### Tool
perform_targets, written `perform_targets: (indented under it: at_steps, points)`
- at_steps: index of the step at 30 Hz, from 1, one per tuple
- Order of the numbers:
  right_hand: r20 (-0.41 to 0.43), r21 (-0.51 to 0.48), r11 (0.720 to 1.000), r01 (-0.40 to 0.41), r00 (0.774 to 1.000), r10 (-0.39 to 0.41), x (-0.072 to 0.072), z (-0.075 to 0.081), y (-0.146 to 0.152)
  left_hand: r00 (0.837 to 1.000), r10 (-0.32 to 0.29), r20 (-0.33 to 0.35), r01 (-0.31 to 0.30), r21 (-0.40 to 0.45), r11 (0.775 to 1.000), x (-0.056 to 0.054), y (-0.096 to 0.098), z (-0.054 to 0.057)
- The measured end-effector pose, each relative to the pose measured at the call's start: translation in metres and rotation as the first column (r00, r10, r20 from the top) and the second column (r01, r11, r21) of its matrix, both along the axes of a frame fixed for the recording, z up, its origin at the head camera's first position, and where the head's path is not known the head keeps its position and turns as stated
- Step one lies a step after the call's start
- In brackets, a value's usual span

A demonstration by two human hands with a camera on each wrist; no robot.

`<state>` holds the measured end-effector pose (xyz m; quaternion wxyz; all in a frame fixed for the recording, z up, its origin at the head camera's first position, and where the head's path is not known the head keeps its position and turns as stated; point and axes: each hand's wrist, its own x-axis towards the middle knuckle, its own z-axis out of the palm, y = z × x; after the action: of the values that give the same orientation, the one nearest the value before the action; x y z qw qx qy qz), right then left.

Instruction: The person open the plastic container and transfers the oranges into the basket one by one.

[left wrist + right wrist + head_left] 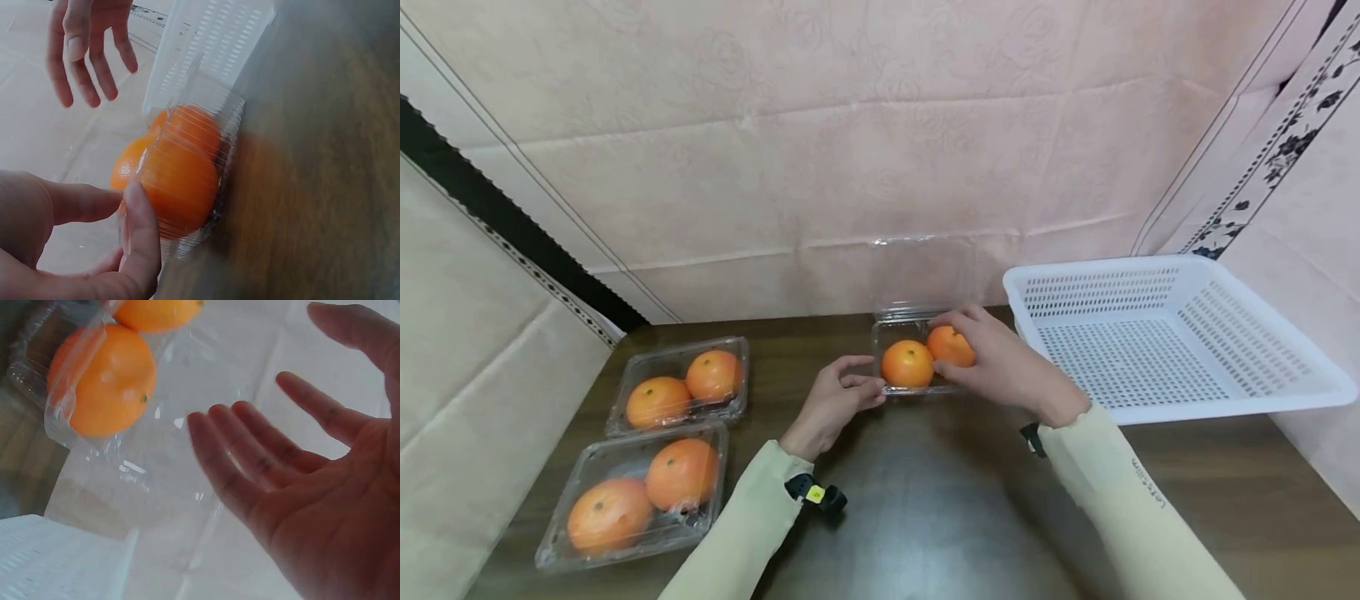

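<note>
A clear plastic clamshell container (893,329) stands near the table's back edge with its lid (922,271) raised. Two oranges lie side by side in its base, a left orange (907,364) and a right orange (951,344). At the container's front left, my left hand (829,407) pinches the rim between thumb and finger; the left wrist view shows this grip closely. My right hand (996,358) is over the right orange in the head view. The right wrist view shows its fingers (262,462) spread, apart from the fruit and holding nothing.
Two lidded clear containers, a rear one (632,367) and a front one (591,458), sit at the left, each holding two oranges. A white perforated basket (1150,354) stands at the right. Pale cloth (850,183) hangs behind the dark wooden table (925,517).
</note>
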<state>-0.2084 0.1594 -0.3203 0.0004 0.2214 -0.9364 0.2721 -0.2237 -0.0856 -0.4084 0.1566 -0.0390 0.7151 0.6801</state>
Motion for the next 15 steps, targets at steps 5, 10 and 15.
perform_targets:
  at_steps: [5,10,15]
  points:
    - [-0.052,0.097,0.990,-0.098,0.993,0.104,0.0026,0.0020,-0.0065,1.000,-0.014,-0.003,0.014,-0.004,1.000,0.0031,0.0001,0.0005]
    - [-0.062,0.187,0.978,-0.094,0.992,0.107,0.0030,0.0043,-0.0055,1.000,-0.027,0.000,0.027,0.004,1.000,0.0056,0.0014,0.0002]
    - [-0.077,0.260,0.960,-0.104,0.989,0.128,0.0002,0.0055,-0.0022,0.999,-0.039,0.021,0.040,-0.017,0.999,0.0066,0.0008,0.0015]
